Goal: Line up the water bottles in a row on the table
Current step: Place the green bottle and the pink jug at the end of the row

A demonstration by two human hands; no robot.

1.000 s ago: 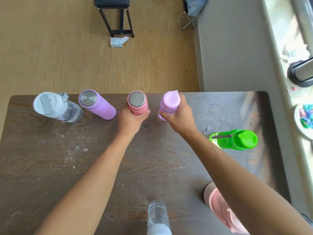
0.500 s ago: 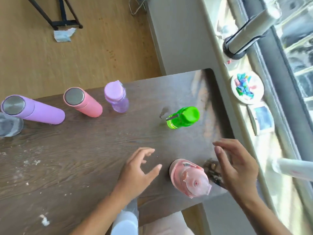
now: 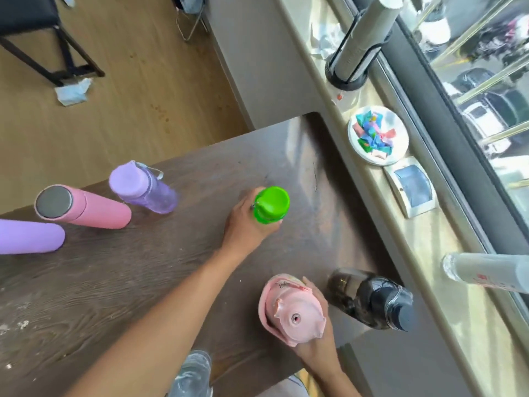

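Gripping the green bottle [image 3: 270,206] just under its cap, the left hand [image 3: 246,224] had its grip wrapped around the body; the bottle stood near the far right corner of the worktop [image 3: 120,282]. The right hand [image 3: 317,336] held a narrow grip around the pink spouted bottle [image 3: 292,310] near the near right corner of the worktop. A dark translucent bottle [image 3: 372,300] stood just beside it, at the right edge; whether the two touched could not be told. Along the far edge, three bottles stood side by side: a lilac plastic bottle [image 3: 143,189], a pink steel-capped flask [image 3: 81,207] and a purple flask [image 3: 28,236], the last cut off by the frame. A clear bottle [image 3: 193,373] showed at the near edge, below the left forearm, blurred.
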